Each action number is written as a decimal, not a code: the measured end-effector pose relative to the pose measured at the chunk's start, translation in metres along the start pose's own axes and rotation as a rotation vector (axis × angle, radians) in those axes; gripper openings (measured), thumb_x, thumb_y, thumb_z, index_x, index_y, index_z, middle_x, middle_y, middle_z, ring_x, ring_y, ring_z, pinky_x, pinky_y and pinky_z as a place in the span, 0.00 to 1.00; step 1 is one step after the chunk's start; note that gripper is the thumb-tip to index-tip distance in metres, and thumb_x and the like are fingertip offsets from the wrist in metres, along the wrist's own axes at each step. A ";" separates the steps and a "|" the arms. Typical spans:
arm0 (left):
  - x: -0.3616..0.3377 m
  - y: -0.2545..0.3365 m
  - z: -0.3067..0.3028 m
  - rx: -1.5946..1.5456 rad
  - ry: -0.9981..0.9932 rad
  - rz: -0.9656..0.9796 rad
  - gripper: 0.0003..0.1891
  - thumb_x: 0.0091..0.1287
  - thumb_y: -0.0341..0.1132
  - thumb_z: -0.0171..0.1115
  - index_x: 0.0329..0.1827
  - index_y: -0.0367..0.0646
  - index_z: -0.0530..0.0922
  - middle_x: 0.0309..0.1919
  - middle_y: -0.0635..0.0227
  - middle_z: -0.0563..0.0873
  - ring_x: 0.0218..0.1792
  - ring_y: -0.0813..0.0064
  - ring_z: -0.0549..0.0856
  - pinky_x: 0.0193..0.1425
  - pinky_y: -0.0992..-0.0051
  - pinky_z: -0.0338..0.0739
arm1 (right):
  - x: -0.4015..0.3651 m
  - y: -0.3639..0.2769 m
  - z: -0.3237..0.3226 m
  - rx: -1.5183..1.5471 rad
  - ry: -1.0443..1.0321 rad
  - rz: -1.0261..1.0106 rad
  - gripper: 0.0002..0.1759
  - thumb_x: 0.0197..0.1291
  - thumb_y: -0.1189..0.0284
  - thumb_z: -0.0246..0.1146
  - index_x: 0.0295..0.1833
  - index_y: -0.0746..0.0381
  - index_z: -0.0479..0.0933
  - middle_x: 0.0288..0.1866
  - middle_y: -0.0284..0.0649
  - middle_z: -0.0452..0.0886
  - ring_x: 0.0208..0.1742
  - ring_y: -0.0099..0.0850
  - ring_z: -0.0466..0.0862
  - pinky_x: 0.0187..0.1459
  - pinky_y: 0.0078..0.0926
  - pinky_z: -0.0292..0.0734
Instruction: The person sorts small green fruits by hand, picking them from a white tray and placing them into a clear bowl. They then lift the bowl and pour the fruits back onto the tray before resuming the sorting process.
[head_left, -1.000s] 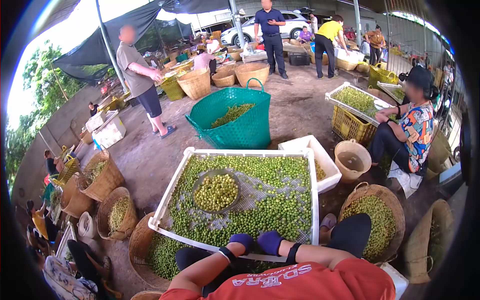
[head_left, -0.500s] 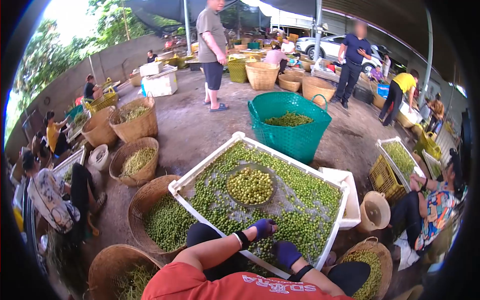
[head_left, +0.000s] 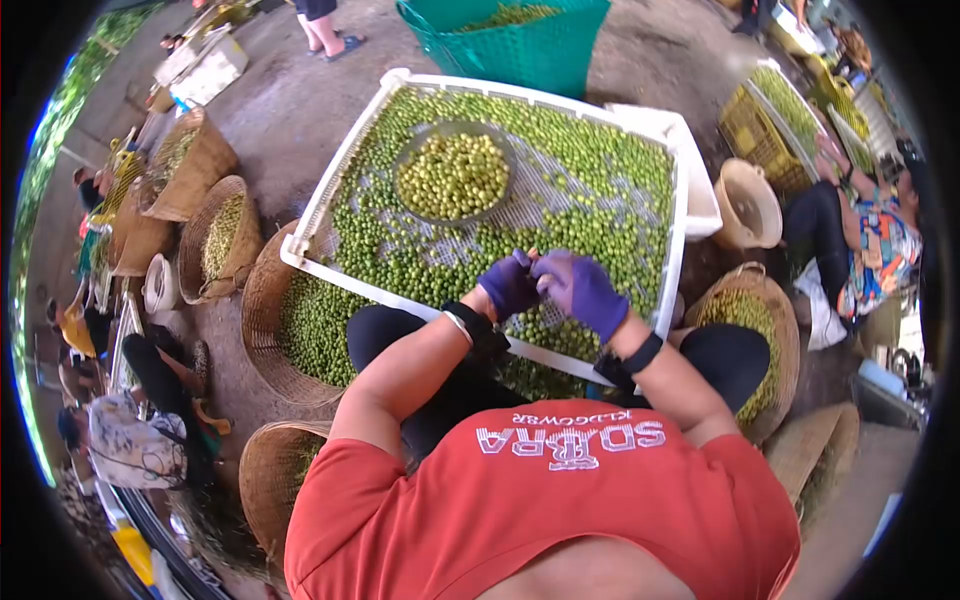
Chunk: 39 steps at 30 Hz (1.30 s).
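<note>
My left hand (head_left: 509, 286) and my right hand (head_left: 581, 290), both in purple gloves, meet above the near part of a white mesh tray (head_left: 350, 283). The fingers of both are bent inward and pinched together at the tips. Whatever sits between them is hidden or too small to name. Small round green fruits (head_left: 400, 255) lie scattered over the tray, with mesh showing in patches. Toward the tray's far side, beyond my hands, rests a clear bowl (head_left: 511, 178) filled with yellower fruits (head_left: 455, 175).
A green basket (head_left: 510, 60) stands behind the tray. Wicker baskets of fruit flank my knees, one at left (head_left: 262, 350) and one at right (head_left: 788, 350). A white box (head_left: 706, 195) and a beige bucket (head_left: 750, 215) sit to the right. Other people work at both sides.
My view has tilted downward. My hands, earlier apart low over the tray, have come together with fingertips pinched.
</note>
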<state>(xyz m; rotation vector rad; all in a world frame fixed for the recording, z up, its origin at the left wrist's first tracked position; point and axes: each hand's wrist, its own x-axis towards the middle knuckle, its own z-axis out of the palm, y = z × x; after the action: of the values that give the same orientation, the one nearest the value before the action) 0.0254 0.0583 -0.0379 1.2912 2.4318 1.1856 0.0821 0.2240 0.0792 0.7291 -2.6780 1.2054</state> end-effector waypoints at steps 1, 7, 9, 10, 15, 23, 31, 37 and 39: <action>-0.002 -0.008 0.005 -0.290 -0.013 -0.124 0.08 0.69 0.37 0.52 0.46 0.45 0.75 0.40 0.70 0.81 0.42 0.72 0.79 0.51 0.70 0.72 | 0.003 0.015 -0.008 -0.024 0.039 -0.009 0.09 0.51 0.74 0.63 0.40 0.62 0.76 0.37 0.48 0.80 0.37 0.48 0.81 0.38 0.41 0.76; 0.012 0.021 -0.019 -1.904 0.209 -0.770 0.06 0.72 0.34 0.53 0.45 0.42 0.71 0.36 0.67 0.77 0.31 0.79 0.77 0.29 0.86 0.74 | 0.028 0.135 -0.050 -0.558 0.032 0.346 0.21 0.55 0.61 0.65 0.53 0.57 0.77 0.52 0.50 0.78 0.49 0.47 0.81 0.50 0.42 0.77; 0.015 0.020 -0.026 -1.914 0.186 -0.838 0.07 0.73 0.36 0.51 0.46 0.42 0.71 0.36 0.66 0.77 0.30 0.79 0.77 0.27 0.86 0.73 | 0.032 0.150 -0.047 -0.581 -0.115 0.380 0.23 0.54 0.59 0.65 0.55 0.57 0.76 0.55 0.50 0.78 0.50 0.48 0.81 0.51 0.42 0.76; 0.014 0.021 -0.029 -1.903 0.195 -0.807 0.09 0.73 0.38 0.52 0.48 0.43 0.70 0.36 0.67 0.77 0.28 0.79 0.77 0.26 0.85 0.73 | 0.032 0.156 -0.040 -0.572 -0.243 0.354 0.24 0.54 0.59 0.65 0.55 0.57 0.76 0.55 0.50 0.78 0.51 0.48 0.80 0.52 0.43 0.76; 0.015 0.017 -0.027 -1.792 0.416 -0.955 0.06 0.68 0.38 0.60 0.38 0.47 0.73 0.29 0.71 0.80 0.29 0.76 0.79 0.29 0.81 0.75 | 0.094 0.183 -0.062 -0.371 -0.458 0.345 0.22 0.56 0.59 0.62 0.54 0.58 0.78 0.48 0.50 0.82 0.51 0.46 0.81 0.52 0.41 0.76; 0.032 0.026 -0.047 -1.631 0.333 -0.971 0.08 0.68 0.41 0.58 0.43 0.49 0.74 0.31 0.74 0.79 0.29 0.78 0.79 0.28 0.80 0.72 | 0.173 0.236 -0.056 -0.700 -0.151 0.375 0.37 0.58 0.46 0.59 0.71 0.46 0.62 0.72 0.45 0.60 0.71 0.46 0.64 0.63 0.55 0.65; 0.034 0.032 -0.054 -1.600 0.406 -1.031 0.10 0.67 0.40 0.59 0.45 0.45 0.74 0.33 0.71 0.79 0.31 0.77 0.79 0.30 0.80 0.73 | 0.179 0.185 -0.041 -0.448 -0.492 0.126 0.21 0.59 0.57 0.59 0.54 0.56 0.77 0.49 0.50 0.81 0.52 0.46 0.80 0.52 0.42 0.74; 0.029 0.027 -0.046 -1.556 0.374 -0.995 0.08 0.68 0.42 0.58 0.42 0.48 0.75 0.30 0.75 0.80 0.28 0.79 0.80 0.30 0.80 0.74 | 0.211 0.244 -0.001 -0.591 0.192 -0.076 0.15 0.57 0.65 0.62 0.49 0.57 0.77 0.50 0.42 0.79 0.50 0.43 0.80 0.44 0.43 0.76; 0.027 0.028 -0.044 -1.512 0.365 -1.004 0.09 0.69 0.42 0.57 0.42 0.48 0.75 0.31 0.75 0.80 0.28 0.80 0.79 0.29 0.80 0.73 | 0.211 0.234 0.011 -0.842 -0.014 -0.039 0.27 0.60 0.61 0.60 0.65 0.52 0.69 0.68 0.37 0.68 0.71 0.40 0.63 0.66 0.45 0.62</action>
<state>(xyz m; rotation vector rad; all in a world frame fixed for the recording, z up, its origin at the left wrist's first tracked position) 0.0067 0.0619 0.0170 -0.5173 1.0964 2.0595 -0.2124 0.2688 -0.0242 0.6180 -2.7669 -0.0025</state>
